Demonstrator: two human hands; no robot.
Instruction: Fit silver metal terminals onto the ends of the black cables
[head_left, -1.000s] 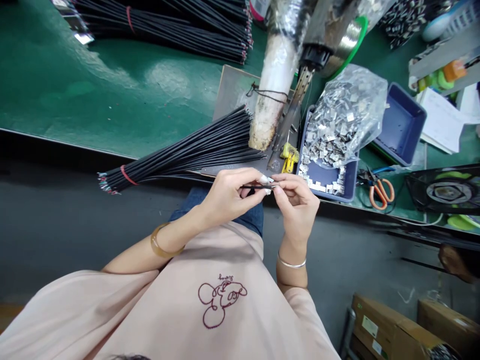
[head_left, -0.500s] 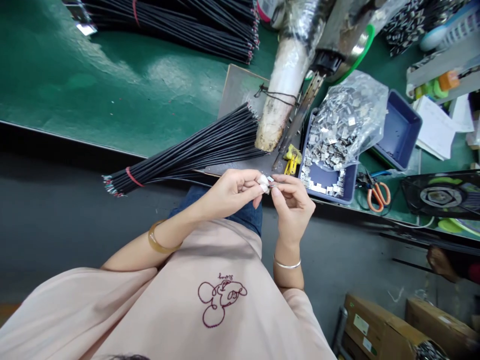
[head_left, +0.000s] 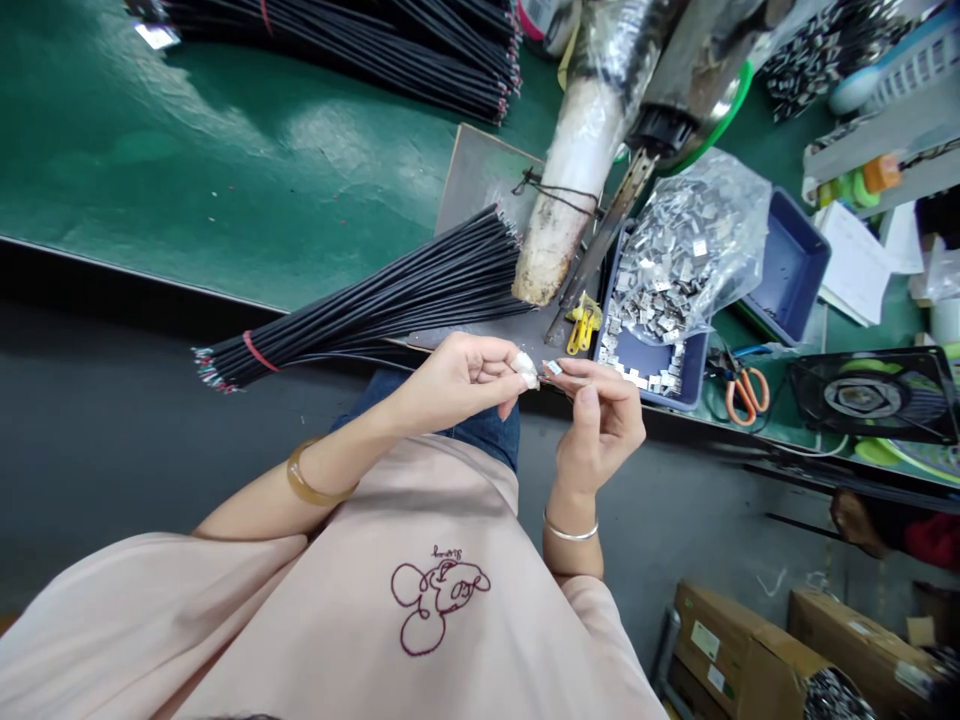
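Two bare hands meet at the centre of the frame, above a lap covered by a pale pink shirt. The left hand (head_left: 457, 380) reaches in from the lower left, wrist bent. Its fingers are curled into a narrow pinch, with white tape on the fingertips (head_left: 525, 366). Whatever it grips is too small to make out. The right hand (head_left: 604, 420) rises from below, palm turned towards the wearer. Its thumb and forefinger are closed on a small metal piece (head_left: 553, 368). That piece sits at the right hand's fingertips, just beside the taped tips of the left hand.

Just beyond the hands is the edge of a green table (head_left: 225, 190). On it, a bundle of black cables (head_left: 390, 300) tied with a red band slants from centre left towards the middle. Right of centre, a blue tray (head_left: 694, 362) holds loose metal parts, and a clear bag of metal parts (head_left: 690, 250) rests on top of it. A yellow clip (head_left: 581, 325) lies just left of the tray, and orange scissors (head_left: 744, 392) lie to its right. Above the tray, a wrapped cylinder (head_left: 570, 190) slants down from the top edge. A second cable bundle (head_left: 375, 40) lies along the upper left.
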